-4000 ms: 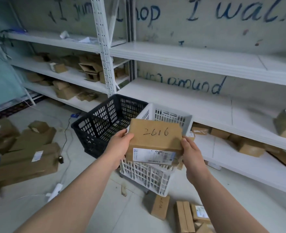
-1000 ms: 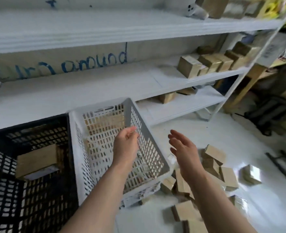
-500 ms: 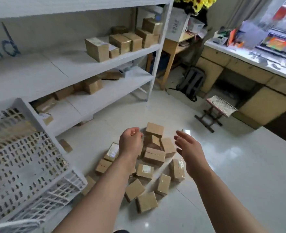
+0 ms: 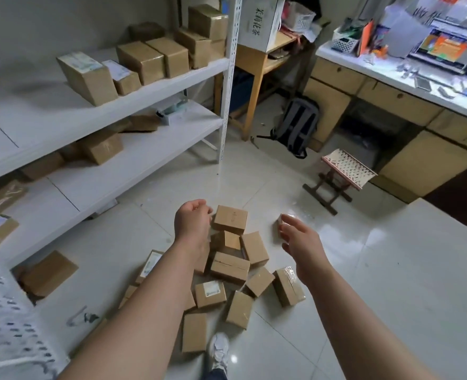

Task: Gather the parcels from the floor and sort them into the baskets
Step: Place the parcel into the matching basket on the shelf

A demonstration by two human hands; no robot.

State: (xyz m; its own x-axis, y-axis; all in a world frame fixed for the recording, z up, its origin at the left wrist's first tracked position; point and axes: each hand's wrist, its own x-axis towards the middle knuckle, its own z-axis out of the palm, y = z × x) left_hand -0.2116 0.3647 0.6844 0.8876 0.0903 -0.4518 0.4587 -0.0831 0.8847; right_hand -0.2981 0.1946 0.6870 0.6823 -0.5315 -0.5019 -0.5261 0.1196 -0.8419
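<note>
Head view: parcels heaped on floor.
Left hand loosely curled, empty; right hand fingers relaxed, empty.

Glossy white tile floor in front of me, w/ a heap of small cardboard parcels mid-floor, most touching, a few stacked. A film-wrapped parcel sits at the heap's right edge. A lone box lies apart by the shelf foot, near the white basket. Also on the floor: folding stool, grey backpack, my sneaker. Upper shelf and lower shelf carry more brown boxes.
</note>
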